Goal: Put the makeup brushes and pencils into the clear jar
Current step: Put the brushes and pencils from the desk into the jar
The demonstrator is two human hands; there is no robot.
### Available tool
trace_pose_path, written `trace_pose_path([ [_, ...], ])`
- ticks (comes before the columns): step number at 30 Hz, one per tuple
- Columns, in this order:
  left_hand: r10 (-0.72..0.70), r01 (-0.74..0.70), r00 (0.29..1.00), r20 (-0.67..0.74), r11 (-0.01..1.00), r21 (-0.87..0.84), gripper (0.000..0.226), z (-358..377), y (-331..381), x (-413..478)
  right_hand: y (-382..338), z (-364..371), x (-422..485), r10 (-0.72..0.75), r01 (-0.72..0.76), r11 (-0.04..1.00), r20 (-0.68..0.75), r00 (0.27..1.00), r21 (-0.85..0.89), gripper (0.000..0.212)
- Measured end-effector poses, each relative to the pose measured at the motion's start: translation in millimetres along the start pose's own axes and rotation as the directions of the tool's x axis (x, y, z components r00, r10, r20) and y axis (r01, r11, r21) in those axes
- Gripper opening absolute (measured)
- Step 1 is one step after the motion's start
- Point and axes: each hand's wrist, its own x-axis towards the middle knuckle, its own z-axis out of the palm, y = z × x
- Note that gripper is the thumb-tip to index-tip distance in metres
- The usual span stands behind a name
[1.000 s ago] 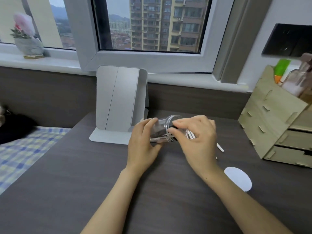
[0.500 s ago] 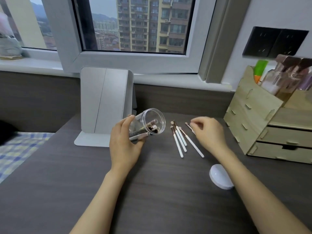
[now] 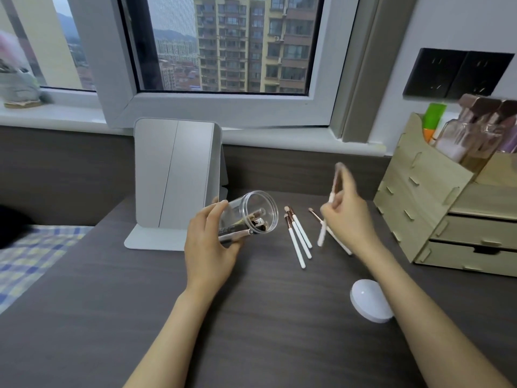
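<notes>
My left hand (image 3: 208,242) grips the clear jar (image 3: 251,212), tilted with its open mouth facing right; several brushes and pencils lie inside it. My right hand (image 3: 347,219) is raised above the desk, pinching a white-handled makeup brush (image 3: 326,219) that is blurred and nearly upright. Three white-handled brushes (image 3: 298,238) lie side by side on the dark desk between my hands. Another thin brush (image 3: 316,215) lies partly hidden under my right hand.
A white folding mirror (image 3: 174,175) stands behind the jar. A wooden drawer organiser (image 3: 436,208) with bottles fills the right side. A white round lid (image 3: 369,299) lies near my right forearm. A checked bed cover (image 3: 30,253) is at the left, and the windowsill runs behind the desk.
My right hand left the jar's mouth, reached down to the brushes on the desk, and has lifted one up. The left hand keeps the jar tilted.
</notes>
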Motion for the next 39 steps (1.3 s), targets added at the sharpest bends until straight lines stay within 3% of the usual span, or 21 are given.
trace_pose_path([
  [3, 0.009, -0.009, 1.0, 0.014, 1.0, -0.001, 0.074, 0.4, 1.4, -0.7, -40.0, -25.4, -22.6, -0.136, 0.163, 0.863, -0.091, 0.987, 0.478, 0.085],
  [5, 0.021, -0.021, 0.999, 0.03, 1.0, -0.003, 0.072, 0.0, 2.5, -1.1, -61.4, -33.7, -37.9, -0.227, 0.258, 0.758, -0.127, 0.965, 0.599, 0.087],
  [7, 0.036, -0.036, 0.998, 0.047, 0.999, -0.005, 0.071, -0.9, 4.6, -1.9, -75.6, -31.4, -46.2, -0.268, 0.31, 0.722, -0.163, 0.95, 0.618, 0.087],
  [11, 0.055, -0.054, 0.997, 0.059, 0.998, -0.009, 0.072, -1.9, 8.0, -3.3, -78.5, 2.4, -48.1, -0.304, 0.371, 0.734, -0.214, 0.928, 0.569, 0.077],
  [15, 0.027, -0.026, 0.998, 0.053, 1.0, -0.002, 0.074, -1.6, 5.3, -3.5, -63.7, 29.3, -49.8, -0.366, 0.429, 0.844, -0.24, 0.899, 0.322, 0.062],
  [19, 0.011, -0.011, 0.999, 0.042, 1.0, 0.0, 0.074, -0.7, 3.6, -3.0, -55.9, 35.9, -51.5, -0.451, 0.492, 0.862, -0.257, 0.855, 0.123, 0.02],
  [22, 0.021, -0.021, 0.999, 0.045, 1.0, 0.0, 0.074, -1.1, 3.6, -3.1, -49.9, 40.9, -49.5, -0.518, 0.534, 0.846, -0.273, 0.811, -0.02, 0.023],
  [27, 0.011, -0.012, 0.999, 0.048, 1.0, 0.005, 0.075, -1.1, 1.9, -2.4, -42.6, 37.2, -47.4, -0.433, 0.439, 0.899, -0.15, 0.889, 0.003, 0.017],
  [29, 0.005, -0.005, 0.999, 0.04, 1.0, 0.01, 0.075, -0.8, 0.6, -2.1, -40.2, 28.3, -42.7, -0.278, 0.284, 0.904, -0.066, 0.958, 0.319, 0.012],
  [30, -0.001, 0.001, 1.0, 0.03, 1.0, 0.016, 0.075, -0.8, 0.5, -2.1, -37.7, 23.2, -37.9, -0.156, 0.152, 0.838, -0.038, 0.987, 0.524, 0.013],
  [31, -0.008, 0.008, 1.0, 0.019, 1.0, 0.022, 0.074, -0.7, 0.4, -1.8, -32.6, 19.3, -31.5, -0.021, 0.035, 0.77, -0.029, 0.999, 0.637, 0.015],
  [32, -0.016, 0.016, 1.0, 0.008, 1.0, 0.027, 0.074, -0.8, 0.3, -1.5, -24.1, 18.7, -24.1, 0.09, -0.048, 0.766, -0.033, 0.995, 0.641, 0.015],
  [33, -0.027, 0.027, 1.0, -0.002, 0.999, 0.03, 0.073, -0.7, -0.1, -1.3, -13.5, 21.6, -15.3, 0.157, -0.111, 0.837, -0.042, 0.987, 0.536, 0.014],
  [35, -0.051, 0.052, 0.999, -0.017, 0.998, 0.036, 0.073, -0.5, -0.9, -0.5, 9.6, 34.4, 0.0, 0.193, -0.193, 0.978, 0.009, 0.981, 0.082, 0.015],
  [37, -0.06, 0.061, 0.998, -0.021, 0.997, 0.038, 0.073, 0.3, -2.2, -0.2, 27.4, 48.9, 9.8, 0.217, -0.194, 0.95, 0.069, 0.974, -0.246, 0.02],
  [39, -0.054, 0.055, 0.998, -0.024, 0.998, 0.038, 0.073, 0.5, -2.9, -0.4, 36.4, 58.2, 19.2, 0.257, -0.215, 0.926, 0.101, 0.961, -0.309, 0.028],
])
